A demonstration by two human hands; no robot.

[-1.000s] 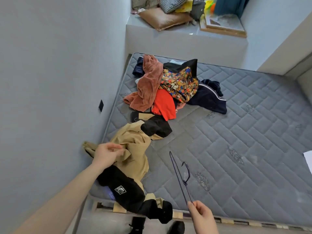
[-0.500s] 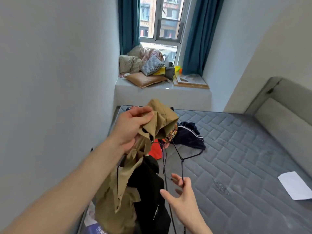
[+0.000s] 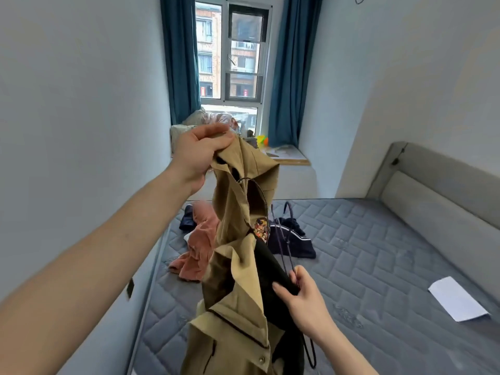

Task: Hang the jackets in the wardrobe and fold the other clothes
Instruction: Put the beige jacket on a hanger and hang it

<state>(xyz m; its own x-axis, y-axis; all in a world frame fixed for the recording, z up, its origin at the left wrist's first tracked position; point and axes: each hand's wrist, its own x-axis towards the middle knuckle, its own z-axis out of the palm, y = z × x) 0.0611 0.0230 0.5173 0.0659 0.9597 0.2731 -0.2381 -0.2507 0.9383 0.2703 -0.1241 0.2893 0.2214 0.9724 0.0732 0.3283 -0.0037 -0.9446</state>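
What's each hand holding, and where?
Left hand grips the jacket at its top edge. Right hand pinches the hanger wire, touching the jacket's black part.

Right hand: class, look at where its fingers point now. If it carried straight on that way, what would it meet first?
The right hand points left toward the tan and black jacket; its fingertips already seem to touch the black panel, so the jacket comes first, though depth is uncertain. It also pinches the wire hanger.

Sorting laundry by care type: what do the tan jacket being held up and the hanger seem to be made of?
The tan jacket looks like matte woven cotton or a cotton blend: it creases crisply and has no sheen, with black panels of unclear fabric. The hanger looks like thin wire, probably coated in dark plastic, judging by its slim, bent outline.
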